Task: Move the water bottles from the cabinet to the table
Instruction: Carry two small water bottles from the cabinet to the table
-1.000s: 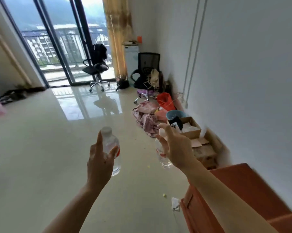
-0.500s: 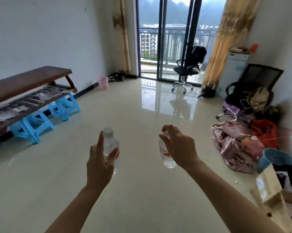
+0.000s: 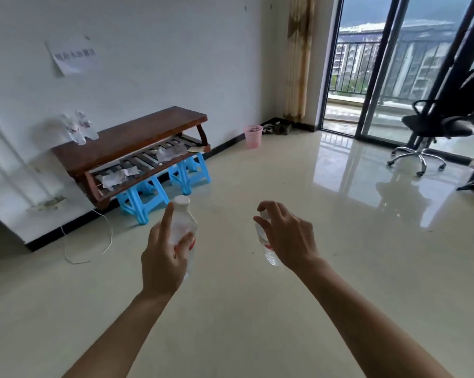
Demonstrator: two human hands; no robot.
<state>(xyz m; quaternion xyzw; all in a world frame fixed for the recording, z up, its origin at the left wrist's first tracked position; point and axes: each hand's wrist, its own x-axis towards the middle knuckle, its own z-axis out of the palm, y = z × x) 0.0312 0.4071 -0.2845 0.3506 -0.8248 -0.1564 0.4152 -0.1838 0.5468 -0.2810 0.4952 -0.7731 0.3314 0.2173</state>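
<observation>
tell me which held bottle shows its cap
The bottle in the left hand: its white cap shows; the right hand hides the top of the other bottle.

Bare tiled floor (image 3: 257, 309) runs from the left hand (image 3: 162, 257), gripping the left-hand bottle (image 3: 183, 223), and the right hand (image 3: 290, 238), gripping the right-hand bottle (image 3: 267, 246), to the wooden table (image 3: 148, 132) against the wall. A loose white cord (image 3: 109, 236) lies on the floor before the table's near end. Blue stools (image 3: 148, 199) fill the space beneath it. Standing bottles (image 3: 79, 129) occupy the tabletop's near end; bare wood extends beyond them. A pink bin (image 3: 253, 135) stands past the far end; an office chair (image 3: 438, 126), well right.
</observation>
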